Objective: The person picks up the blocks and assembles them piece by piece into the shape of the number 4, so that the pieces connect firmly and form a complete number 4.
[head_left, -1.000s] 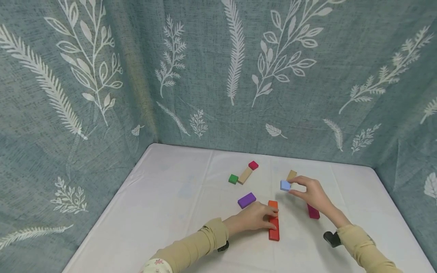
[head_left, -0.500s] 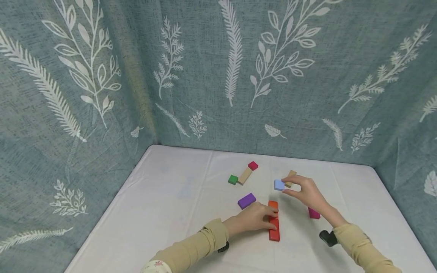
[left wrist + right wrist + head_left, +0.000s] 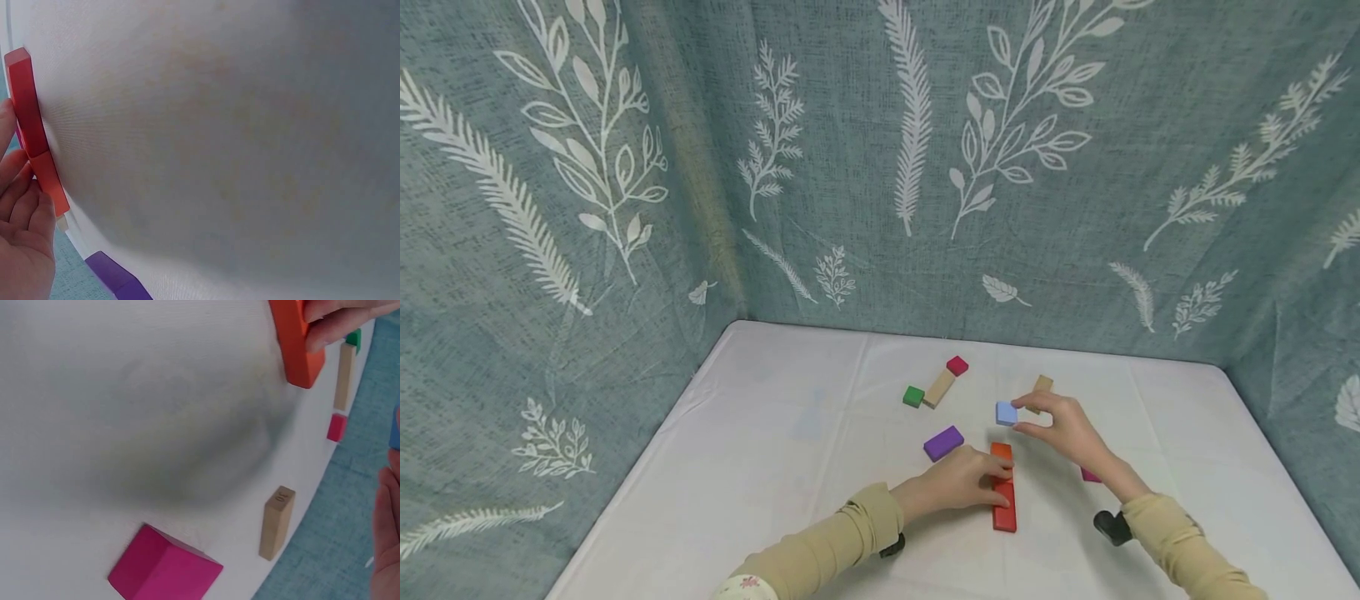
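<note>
In the head view, my left hand (image 3: 957, 478) rests on two blocks lying end to end. Its fingers touch the orange block (image 3: 1002, 450) and the thumb touches the red block (image 3: 1004, 518) nearer me. My right hand (image 3: 1067, 427) pinches a light blue block (image 3: 1005, 413) between thumb and fingers, held just beyond the far end of the orange block and apart from it. Only a sliver of the light blue block (image 3: 395, 434) shows at the right wrist view's edge. Just past my left hand lies a purple block (image 3: 943, 443).
A natural wood block (image 3: 938, 389) lies farther back between a green block (image 3: 913, 396) and a pinkish-red block (image 3: 957, 366). Another wood block (image 3: 277, 523) stands behind my right hand. A magenta block (image 3: 165, 569) is partly hidden under the right forearm. Patterned curtains (image 3: 865, 167) border the white table (image 3: 760, 417).
My right hand has carried the light blue block leftward, toward the far end of the orange block. The left hand has stayed on the red and orange blocks.
</note>
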Motion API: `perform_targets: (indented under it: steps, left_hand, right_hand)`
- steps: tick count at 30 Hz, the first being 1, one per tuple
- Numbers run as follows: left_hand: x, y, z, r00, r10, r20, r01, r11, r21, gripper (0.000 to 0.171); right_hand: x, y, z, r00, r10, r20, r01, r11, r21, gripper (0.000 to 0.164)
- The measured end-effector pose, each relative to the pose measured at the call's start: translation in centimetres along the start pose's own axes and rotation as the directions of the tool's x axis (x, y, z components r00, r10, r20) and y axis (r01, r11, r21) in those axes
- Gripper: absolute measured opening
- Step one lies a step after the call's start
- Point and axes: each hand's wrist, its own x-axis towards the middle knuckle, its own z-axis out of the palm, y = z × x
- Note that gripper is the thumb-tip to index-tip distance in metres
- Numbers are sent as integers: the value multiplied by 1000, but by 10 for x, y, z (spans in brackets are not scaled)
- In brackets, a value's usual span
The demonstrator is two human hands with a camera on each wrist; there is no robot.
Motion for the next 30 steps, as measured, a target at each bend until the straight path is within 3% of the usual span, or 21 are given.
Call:
perform_targets:
  steps: [12, 18, 30]
  left_hand:
    - [-1, 0, -1, 1000, 12, -10, -12, 1000, 13, 37]
    - [-1, 0, 0, 1000, 19, -15, -19, 999, 28, 37]
    - [-2, 1, -1, 1000, 14, -6, -14, 1000, 7, 37]
  right_hand:
    - [-7, 9, 11, 1000, 25, 8, -25, 1000, -10, 31]
    - [-8, 15, 17, 996, 62, 57, -61, 998, -14, 30]
    - [-8, 21, 23, 993, 56, 101, -55, 998, -17, 29]
